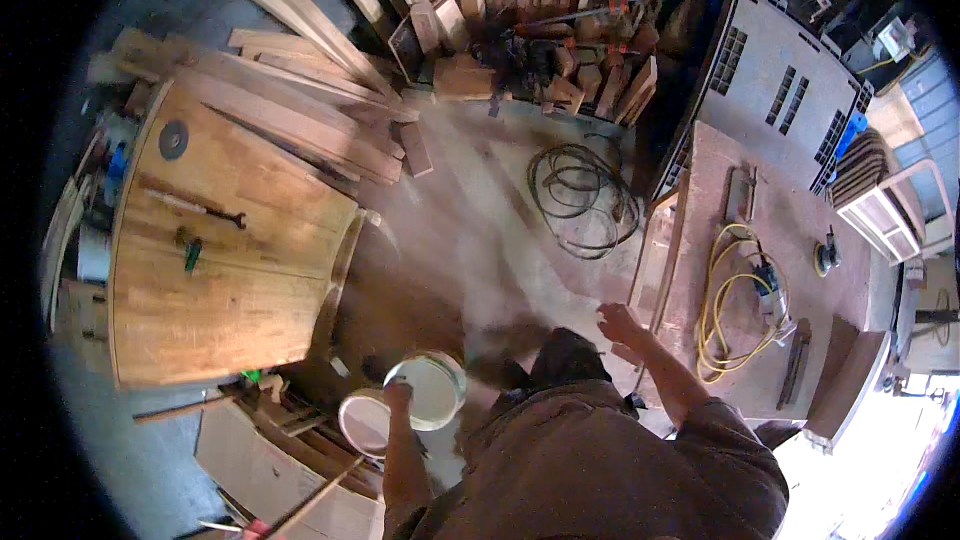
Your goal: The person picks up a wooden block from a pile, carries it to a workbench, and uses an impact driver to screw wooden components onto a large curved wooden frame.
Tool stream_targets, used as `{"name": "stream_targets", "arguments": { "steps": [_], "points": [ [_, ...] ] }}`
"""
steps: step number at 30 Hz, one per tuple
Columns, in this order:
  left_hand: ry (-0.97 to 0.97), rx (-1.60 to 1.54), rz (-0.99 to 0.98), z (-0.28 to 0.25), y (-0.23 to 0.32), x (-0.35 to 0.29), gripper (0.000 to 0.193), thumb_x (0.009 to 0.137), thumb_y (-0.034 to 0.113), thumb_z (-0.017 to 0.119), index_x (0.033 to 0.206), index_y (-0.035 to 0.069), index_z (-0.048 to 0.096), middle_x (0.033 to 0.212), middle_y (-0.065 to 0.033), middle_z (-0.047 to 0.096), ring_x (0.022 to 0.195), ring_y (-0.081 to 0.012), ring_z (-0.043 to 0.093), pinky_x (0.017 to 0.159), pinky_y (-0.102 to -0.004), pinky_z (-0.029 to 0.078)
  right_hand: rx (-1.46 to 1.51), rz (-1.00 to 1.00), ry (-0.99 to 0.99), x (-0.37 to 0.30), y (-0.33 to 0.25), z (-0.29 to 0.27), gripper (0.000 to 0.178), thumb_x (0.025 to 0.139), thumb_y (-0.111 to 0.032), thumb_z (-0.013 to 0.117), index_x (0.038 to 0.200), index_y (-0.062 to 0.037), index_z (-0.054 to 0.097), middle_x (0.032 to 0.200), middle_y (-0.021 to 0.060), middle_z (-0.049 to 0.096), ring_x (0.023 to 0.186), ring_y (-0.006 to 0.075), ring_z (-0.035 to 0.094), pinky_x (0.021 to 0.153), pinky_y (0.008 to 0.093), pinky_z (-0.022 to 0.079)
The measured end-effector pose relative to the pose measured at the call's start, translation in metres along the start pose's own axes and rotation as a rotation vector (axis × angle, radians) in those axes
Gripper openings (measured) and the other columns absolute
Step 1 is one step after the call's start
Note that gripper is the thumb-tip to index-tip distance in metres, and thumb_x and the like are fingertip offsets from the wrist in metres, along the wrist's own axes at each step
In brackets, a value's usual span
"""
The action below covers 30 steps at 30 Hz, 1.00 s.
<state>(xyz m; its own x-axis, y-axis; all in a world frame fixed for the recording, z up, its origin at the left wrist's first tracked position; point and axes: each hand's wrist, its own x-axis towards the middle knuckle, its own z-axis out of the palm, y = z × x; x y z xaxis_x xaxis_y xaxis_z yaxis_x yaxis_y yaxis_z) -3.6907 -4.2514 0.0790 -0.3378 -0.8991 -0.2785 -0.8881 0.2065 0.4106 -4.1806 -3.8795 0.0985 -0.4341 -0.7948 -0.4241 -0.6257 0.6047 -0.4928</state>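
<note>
Two buckets (436, 398) at left hand (398, 398); right hand (621, 324) well apart.

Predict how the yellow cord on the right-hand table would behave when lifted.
The yellow cord would likely be floppy, since it lies in loose curves. Its overlapping loops might tangle. With no tie visible, it would probably spread out.

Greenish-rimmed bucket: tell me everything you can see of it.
The bucket is round and whitish, perhaps plastic, with a greenish rim and its open top showing. It is left of the person's body, just right of a second bucket. The left hand overlaps its left side; whether it grips anything is unclear, as are any contents.
</note>
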Motion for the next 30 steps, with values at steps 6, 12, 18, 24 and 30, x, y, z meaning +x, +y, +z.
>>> {"name": "stream_targets", "arguments": {
  "steps": [6,12,18,24,30],
  "points": [
    [-0.115,-0.198,0.407,-0.012,0.165,0.134,0.024,0.072,0.012,0.059,0.094,0.005,0.067,0.076,-0.0149,0.065,0.070,-0.0322,0.063,0.069,-0.0401,0.052,0.150,0.358,-0.099,0.025,0.011,0.008,0.034,0.074,-0.028,0.064,0.103,-0.0090,0.064,0.099,0.0174,0.065,0.096,0.0351,0.061,0.090,0.0460,0.045],
    [-0.355,-0.038,0.085,0.026,0.209,0.300,0.025,0.075,0.010,0.054,0.095,0.006,0.066,0.091,-0.0124,0.065,0.081,-0.0295,0.063,0.073,-0.0380,0.051,0.062,0.487,-0.219,0.120,0.042,-0.016,0.038,0.069,-0.032,0.067,0.102,-0.0125,0.067,0.102,0.0128,0.066,0.101,0.0284,0.061,0.090,0.0404,0.047],
    [-0.294,0.500,0.484,0.022,0.311,0.501,0.029,0.073,0.017,0.057,0.099,0.007,0.064,0.098,-0.0118,0.065,0.089,-0.0295,0.061,0.078,-0.0368,0.049,0.291,0.578,0.013,0.238,0.057,-0.136,0.031,0.074,-0.024,0.063,0.100,-0.0084,0.066,0.089,0.0150,0.067,0.085,0.0290,0.065,0.077,0.0377,0.052],
    [-0.038,0.235,0.318,0.009,0.522,0.735,0.043,0.075,0.023,0.068,0.114,0.012,0.057,0.108,-0.0173,0.058,0.104,-0.0350,0.055,0.084,-0.0448,0.047,0.408,0.624,0.135,0.337,0.024,-0.245,0.035,0.076,-0.022,0.060,0.108,-0.0071,0.062,0.086,0.0168,0.067,0.078,0.0323,0.065,0.071,0.0405,0.052],
    [-0.034,0.424,0.634,-0.025,0.746,0.910,0.057,0.070,0.015,0.072,0.121,0.005,0.049,0.120,-0.0199,0.052,0.113,-0.0349,0.050,0.096,-0.0430,0.043,0.826,0.946,0.258,0.344,0.008,-0.196,0.024,0.080,-0.027,0.061,0.098,-0.0110,0.065,0.078,0.0152,0.067,0.062,0.0258,0.064,0.055,0.0362,0.050]
  ]
}}
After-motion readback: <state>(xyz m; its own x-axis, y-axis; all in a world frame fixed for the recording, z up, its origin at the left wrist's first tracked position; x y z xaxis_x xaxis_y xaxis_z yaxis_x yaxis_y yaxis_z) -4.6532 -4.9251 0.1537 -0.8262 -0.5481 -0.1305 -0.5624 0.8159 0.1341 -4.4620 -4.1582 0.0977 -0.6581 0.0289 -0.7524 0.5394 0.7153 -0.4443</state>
